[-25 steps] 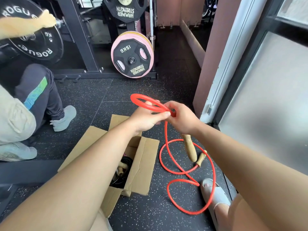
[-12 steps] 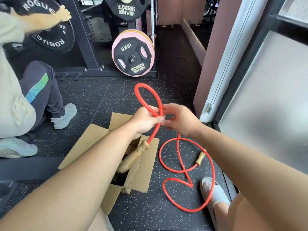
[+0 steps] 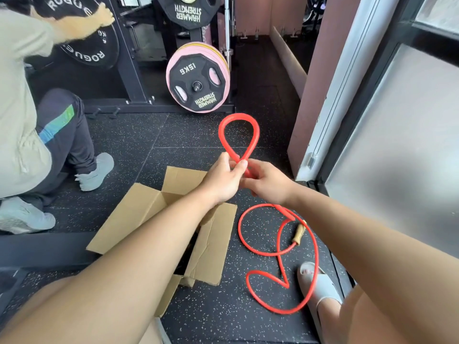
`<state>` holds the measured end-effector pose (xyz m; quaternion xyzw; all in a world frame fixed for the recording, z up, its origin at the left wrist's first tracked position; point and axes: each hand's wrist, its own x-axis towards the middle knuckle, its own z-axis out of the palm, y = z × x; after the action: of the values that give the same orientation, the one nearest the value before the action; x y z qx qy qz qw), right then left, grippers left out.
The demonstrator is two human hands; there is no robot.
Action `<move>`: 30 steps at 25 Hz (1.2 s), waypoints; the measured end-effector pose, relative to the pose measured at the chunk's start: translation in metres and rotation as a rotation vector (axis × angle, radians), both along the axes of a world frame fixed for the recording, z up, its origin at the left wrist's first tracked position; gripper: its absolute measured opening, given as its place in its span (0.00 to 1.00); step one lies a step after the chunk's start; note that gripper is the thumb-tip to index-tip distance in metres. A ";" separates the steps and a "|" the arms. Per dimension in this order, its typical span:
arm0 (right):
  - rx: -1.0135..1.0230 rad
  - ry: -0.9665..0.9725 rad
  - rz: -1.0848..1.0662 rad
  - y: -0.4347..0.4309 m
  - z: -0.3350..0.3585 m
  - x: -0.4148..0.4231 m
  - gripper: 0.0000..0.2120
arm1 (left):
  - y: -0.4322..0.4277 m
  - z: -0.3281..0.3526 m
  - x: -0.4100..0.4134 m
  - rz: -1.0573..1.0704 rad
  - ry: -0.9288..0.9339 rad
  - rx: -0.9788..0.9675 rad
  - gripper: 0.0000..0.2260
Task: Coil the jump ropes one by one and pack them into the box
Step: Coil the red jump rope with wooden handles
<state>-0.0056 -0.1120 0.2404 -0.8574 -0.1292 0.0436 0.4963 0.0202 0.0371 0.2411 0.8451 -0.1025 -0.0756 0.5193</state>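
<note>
Head: rope loop above left hand

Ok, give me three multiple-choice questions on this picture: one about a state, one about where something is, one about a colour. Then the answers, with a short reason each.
1. The brown cardboard box is: A. open, flaps spread; B. taped shut; C. flattened.
2. The visible wooden rope handle lies: A. inside the box; B. on the speckled black floor, right of the box; C. on a chair.
3. The thin jump rope pinched by the left hand and right hand is: A. blue; B. black; C. red.
Answers: 1 A, its flaps stand open; 2 B, it rests on the floor amid the rope's curves; 3 C, the raised loop and the floor coils are red.
</note>
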 end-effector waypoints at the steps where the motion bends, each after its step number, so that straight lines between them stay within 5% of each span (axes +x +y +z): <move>1: -0.066 -0.022 0.012 0.001 0.001 0.000 0.09 | -0.001 -0.002 0.003 0.019 0.003 0.018 0.22; 6: -0.467 -0.274 0.006 -0.010 0.006 0.003 0.05 | 0.006 0.010 0.006 0.026 -0.160 0.495 0.22; 10: -0.537 -0.445 0.048 -0.015 0.018 0.007 0.12 | 0.007 0.017 -0.003 0.071 -0.409 0.767 0.24; 13: -0.574 -0.476 0.068 -0.018 0.025 0.009 0.11 | 0.012 0.024 -0.003 0.034 -0.471 0.706 0.22; 16: -0.563 -0.457 0.128 -0.019 0.027 0.005 0.12 | 0.023 0.025 0.001 -0.221 -0.403 0.685 0.13; 21: -0.190 -0.322 -0.013 -0.026 0.032 -0.006 0.25 | 0.027 0.027 0.001 -0.353 -0.249 0.499 0.25; 27: 0.054 0.012 0.171 -0.028 0.030 -0.001 0.11 | 0.022 0.032 -0.005 -0.417 0.116 0.020 0.29; 30: 0.109 -0.036 0.137 -0.027 0.027 0.003 0.07 | 0.017 0.029 -0.009 -0.376 0.188 0.043 0.26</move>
<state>-0.0025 -0.1390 0.2678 -0.8190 -0.1986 0.0549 0.5355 0.0109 0.0543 0.2698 0.8111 -0.2078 -0.2518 0.4853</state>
